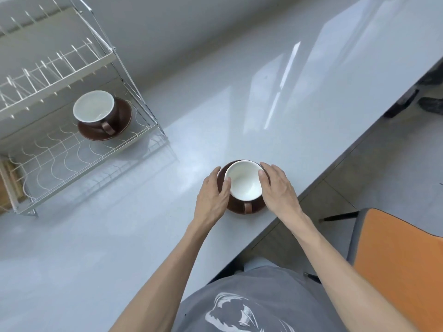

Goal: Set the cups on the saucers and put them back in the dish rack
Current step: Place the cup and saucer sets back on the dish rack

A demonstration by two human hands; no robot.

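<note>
L hand (212, 196) + R hand (278, 188) grip saucer (236, 207) w/ cup (243, 182)

Both forearms reach forward, left hand (212, 190) and right hand (278, 188) cupped inward, fingers curled, palms facing.

A plain room set up like a kitchen corner: a long glossy grey table (263, 97) against a bare wall, a 2-tier wire dish rack (79, 144) at 10 o'clock holding a cup on a saucer (105, 121), an orange chair (402, 267) at 4 o'clock, tiled floor (374, 168) beyond.
</note>
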